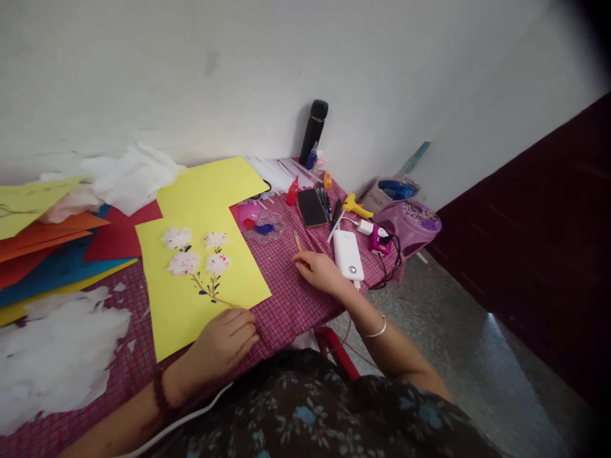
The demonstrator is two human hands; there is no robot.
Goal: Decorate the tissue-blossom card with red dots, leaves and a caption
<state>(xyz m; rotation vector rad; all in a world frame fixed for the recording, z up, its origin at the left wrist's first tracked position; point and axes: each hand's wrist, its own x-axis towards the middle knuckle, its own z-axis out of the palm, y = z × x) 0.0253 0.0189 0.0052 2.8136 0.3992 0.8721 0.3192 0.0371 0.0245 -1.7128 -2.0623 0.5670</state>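
A yellow sheet of paper (248,273) lies in front of me, bearing several white fluffy flowers (184,263) with red specks. Below them run a brown stem (205,289) and small dark blue leaves (214,281). My left hand (228,337) rests palm down over the sheet's lower right edge, its fingers loosely bent and holding nothing visible. To the right of the sheet, my right hand (321,270) lies on the checked cloth with fingers closed on a thin wooden stick (297,242), whose tip points away from me. Beyond it, red and blue paint (263,228) sits on crumpled clear plastic.
White tissue (62,356) and coloured papers (42,245) cover the left side. Toward the right are a phone (312,208), a white power bank (348,256), a yellow glue gun (357,207) and cables. A black bottle (314,132) stands by the wall; a purple stool (413,222) is beyond.
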